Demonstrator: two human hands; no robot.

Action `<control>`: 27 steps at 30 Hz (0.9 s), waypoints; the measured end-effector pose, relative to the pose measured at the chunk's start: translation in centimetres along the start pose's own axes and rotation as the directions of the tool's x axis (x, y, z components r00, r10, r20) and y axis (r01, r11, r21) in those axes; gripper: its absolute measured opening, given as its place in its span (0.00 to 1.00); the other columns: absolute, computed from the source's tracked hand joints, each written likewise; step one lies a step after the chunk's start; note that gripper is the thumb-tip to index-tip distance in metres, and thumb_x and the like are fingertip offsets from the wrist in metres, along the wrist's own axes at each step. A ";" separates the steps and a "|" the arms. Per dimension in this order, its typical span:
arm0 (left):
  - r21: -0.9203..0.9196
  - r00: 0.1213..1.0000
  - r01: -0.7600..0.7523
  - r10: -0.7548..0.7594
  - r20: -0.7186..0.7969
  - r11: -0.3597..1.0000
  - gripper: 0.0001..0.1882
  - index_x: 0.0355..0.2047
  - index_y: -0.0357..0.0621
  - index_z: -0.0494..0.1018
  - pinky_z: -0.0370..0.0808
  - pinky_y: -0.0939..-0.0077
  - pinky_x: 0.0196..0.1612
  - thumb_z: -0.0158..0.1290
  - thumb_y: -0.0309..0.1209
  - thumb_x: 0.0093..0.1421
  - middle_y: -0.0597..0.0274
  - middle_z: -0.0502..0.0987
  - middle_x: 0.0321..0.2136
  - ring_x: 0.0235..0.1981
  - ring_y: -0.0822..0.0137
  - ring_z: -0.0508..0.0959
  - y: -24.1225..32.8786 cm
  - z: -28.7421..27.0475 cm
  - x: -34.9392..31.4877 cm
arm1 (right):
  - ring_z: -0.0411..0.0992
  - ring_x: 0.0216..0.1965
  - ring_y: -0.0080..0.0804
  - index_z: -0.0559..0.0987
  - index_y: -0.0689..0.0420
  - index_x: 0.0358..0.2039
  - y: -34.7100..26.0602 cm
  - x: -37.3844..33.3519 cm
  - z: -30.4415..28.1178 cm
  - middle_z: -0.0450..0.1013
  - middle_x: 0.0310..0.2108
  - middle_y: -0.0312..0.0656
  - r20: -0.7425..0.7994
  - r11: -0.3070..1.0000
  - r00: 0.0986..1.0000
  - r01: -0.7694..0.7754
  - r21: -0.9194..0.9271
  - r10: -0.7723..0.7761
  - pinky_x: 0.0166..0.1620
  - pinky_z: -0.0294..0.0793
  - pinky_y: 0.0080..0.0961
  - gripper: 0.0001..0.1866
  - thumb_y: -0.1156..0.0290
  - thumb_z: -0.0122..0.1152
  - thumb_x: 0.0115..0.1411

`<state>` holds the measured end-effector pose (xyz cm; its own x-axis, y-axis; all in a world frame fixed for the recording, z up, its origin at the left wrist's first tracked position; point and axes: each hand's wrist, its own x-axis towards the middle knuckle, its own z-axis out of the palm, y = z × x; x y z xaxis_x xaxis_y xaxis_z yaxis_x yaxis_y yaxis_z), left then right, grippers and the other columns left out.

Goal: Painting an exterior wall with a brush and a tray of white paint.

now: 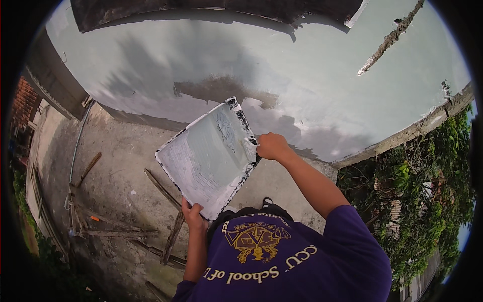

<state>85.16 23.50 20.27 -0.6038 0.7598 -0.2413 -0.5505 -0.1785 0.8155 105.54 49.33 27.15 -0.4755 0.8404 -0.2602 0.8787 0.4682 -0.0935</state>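
Observation:
In front of my body a black paint tray (188,156), coated with wet white and pale green paint, is tilted with its open side up. My left hand (194,214) is closed on the tray's near corner, thumb on top. Against the tray's right edge my right hand (273,146) is curled into a fist. A paint-smeared white piece lies at its fingers; whether that is a tool or part of the rim, I cannot tell. Beyond the tray stands a pale green wall (312,65) with a bare grey patch (221,90) low down.
Several wooden planks and sticks (121,233) lie on the concrete floor (118,146) to the left. A thin pipe (80,138) runs along it. Green bushes (417,176) grow past the wall's edge on the right. A dark opening (186,7) sits high in the wall.

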 end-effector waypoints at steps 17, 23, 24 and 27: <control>-0.134 0.993 0.070 -0.082 -0.089 0.989 0.34 0.53 0.34 0.63 0.70 0.68 0.50 0.40 0.19 0.40 0.54 0.71 0.45 0.45 0.58 0.73 0.7 -0.7 -0.2 | 0.76 0.37 0.50 0.82 0.54 0.33 -1.4 -0.5 0.4 0.77 0.33 0.52 -0.036 0.992 0.999 0.040 0.119 -0.036 0.42 0.76 0.42 0.14 0.64 0.54 0.47; -0.199 0.993 0.047 -0.067 -0.095 0.979 0.34 0.54 0.35 0.62 0.70 0.64 0.52 0.39 0.19 0.40 0.53 0.71 0.46 0.47 0.56 0.72 1.0 -1.3 -0.1 | 0.76 0.39 0.49 0.82 0.50 0.37 -0.4 0.0 0.3 0.78 0.35 0.50 -0.001 0.986 0.995 0.097 0.134 -0.097 0.43 0.75 0.42 0.16 0.61 0.55 0.49; -0.200 0.993 0.043 -0.064 -0.101 0.979 0.34 0.54 0.35 0.62 0.70 0.64 0.52 0.39 0.19 0.40 0.53 0.71 0.46 0.47 0.56 0.72 1.2 -1.5 -0.1 | 0.75 0.39 0.49 0.82 0.49 0.38 -0.3 0.0 0.4 0.77 0.34 0.50 -0.017 0.979 0.995 0.096 0.180 -0.095 0.44 0.74 0.41 0.16 0.60 0.56 0.51; -0.247 0.991 0.058 -0.085 -0.099 0.967 0.35 0.55 0.35 0.61 0.70 0.62 0.53 0.39 0.19 0.40 0.52 0.70 0.46 0.48 0.55 0.72 1.7 -2.2 -0.2 | 0.75 0.39 0.49 0.82 0.48 0.39 -0.7 -0.3 0.6 0.77 0.34 0.49 -0.051 0.974 0.995 0.092 0.205 -0.083 0.43 0.74 0.40 0.15 0.58 0.57 0.53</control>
<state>83.10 21.64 20.61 -0.6089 0.7067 -0.3604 -0.7101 -0.2829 0.6448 105.09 48.58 26.76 -0.5483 0.8116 -0.2018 0.8214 0.4773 -0.3121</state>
